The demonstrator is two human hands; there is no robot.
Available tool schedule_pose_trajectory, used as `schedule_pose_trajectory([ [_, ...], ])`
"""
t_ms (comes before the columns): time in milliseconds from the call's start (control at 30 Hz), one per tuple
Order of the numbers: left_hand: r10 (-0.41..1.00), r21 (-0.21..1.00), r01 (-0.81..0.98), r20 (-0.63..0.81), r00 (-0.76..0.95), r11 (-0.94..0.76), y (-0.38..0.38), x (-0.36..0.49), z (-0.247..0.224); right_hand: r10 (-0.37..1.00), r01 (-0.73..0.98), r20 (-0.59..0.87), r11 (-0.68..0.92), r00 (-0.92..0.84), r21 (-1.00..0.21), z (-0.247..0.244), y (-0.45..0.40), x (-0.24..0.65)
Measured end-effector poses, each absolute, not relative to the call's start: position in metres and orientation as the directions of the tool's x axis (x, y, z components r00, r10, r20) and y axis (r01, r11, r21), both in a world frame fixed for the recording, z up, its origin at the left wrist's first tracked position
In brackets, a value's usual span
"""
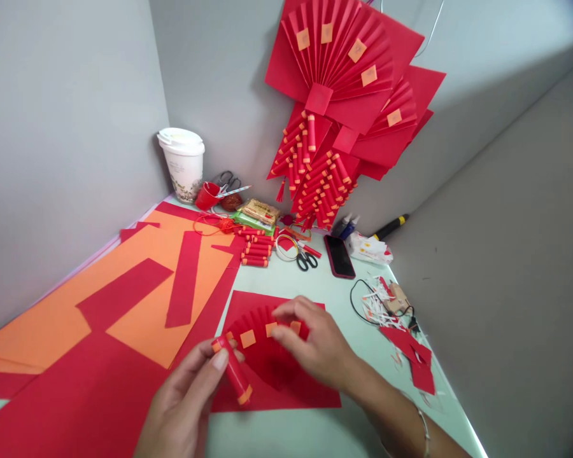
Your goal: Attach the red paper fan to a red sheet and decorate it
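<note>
My left hand (186,394) grips a red paper firecracker roll (235,375) with orange bands at both ends, thumb on top near its upper end. The roll tilts over the left edge of a red paper sheet (315,397). On that sheet lies a pleated red paper fan (258,359) with orange squares along its upper part. My right hand (318,346) hovers over the fan's right side, thumb and forefinger curved with a gap between them. I see nothing in that gap. Part of the fan is hidden behind both hands.
Large orange (143,318) and red sheets cover the left. Behind are finished rolls (255,248), scissors (307,259), a phone (340,256) and a white cup (184,166). Paper scraps (379,305) and a black cable (358,302) lie right. Red fan decorations (334,57) hang on the wall.
</note>
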State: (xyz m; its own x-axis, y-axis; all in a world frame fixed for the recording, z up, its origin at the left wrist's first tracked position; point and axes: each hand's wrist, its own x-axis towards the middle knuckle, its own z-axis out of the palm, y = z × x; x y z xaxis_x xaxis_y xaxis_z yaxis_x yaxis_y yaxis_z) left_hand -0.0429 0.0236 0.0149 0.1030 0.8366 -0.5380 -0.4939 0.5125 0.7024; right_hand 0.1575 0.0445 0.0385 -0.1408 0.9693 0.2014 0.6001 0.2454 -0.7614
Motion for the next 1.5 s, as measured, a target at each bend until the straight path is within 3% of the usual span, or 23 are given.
schedule_pose_trajectory([
  [200, 0.755, 0.604, -0.478, -0.612, 0.234, 0.638, 0.026, -0.036, 0.011, 0.981, 0.849, 0.193, 0.092, 0.012, -0.52, 0.004, 0.107, 0.219],
  [567, 0.715, 0.62, -0.367, -0.656, 0.242, 0.693, 0.028, -0.027, 0.0, 0.967, 0.893, 0.255, 0.124, -0.011, -0.432, -0.016, 0.178, 0.22],
  [833, 0.731, 0.661, -0.325, -0.656, 0.187, 0.676, 0.025, -0.026, -0.003, 0.956, 0.784, 0.288, 0.135, 0.058, -0.606, -0.026, 0.193, 0.227],
  [1000, 0.708, 0.632, -0.323, -0.654, 0.266, 0.704, 0.025, -0.024, 0.002, 0.952, 0.638, 0.271, 0.122, 0.141, -0.76, -0.018, 0.18, 0.238],
  [1300, 0.715, 0.665, -0.264, -0.639, 0.284, 0.699, 0.023, -0.026, 0.001, 0.946, 0.553, 0.281, 0.149, 0.162, -0.82, 0.006, 0.129, 0.222],
  [1367, 0.726, 0.679, -0.258, -0.634, 0.266, 0.687, 0.023, -0.028, 0.0, 0.954, 0.419, 0.235, 0.138, 0.188, -0.898, 0.013, 0.113, 0.217],
  [1433, 0.742, 0.695, -0.262, -0.629, 0.231, 0.67, 0.022, -0.029, -0.001, 0.969, 0.178, 0.153, 0.118, 0.192, -0.977, 0.019, 0.095, 0.214],
  [1500, 0.744, 0.691, -0.279, -0.63, 0.22, 0.667, 0.021, -0.029, -0.002, 0.979, -0.018, 0.082, 0.087, 0.187, -0.996, 0.022, 0.079, 0.213],
])
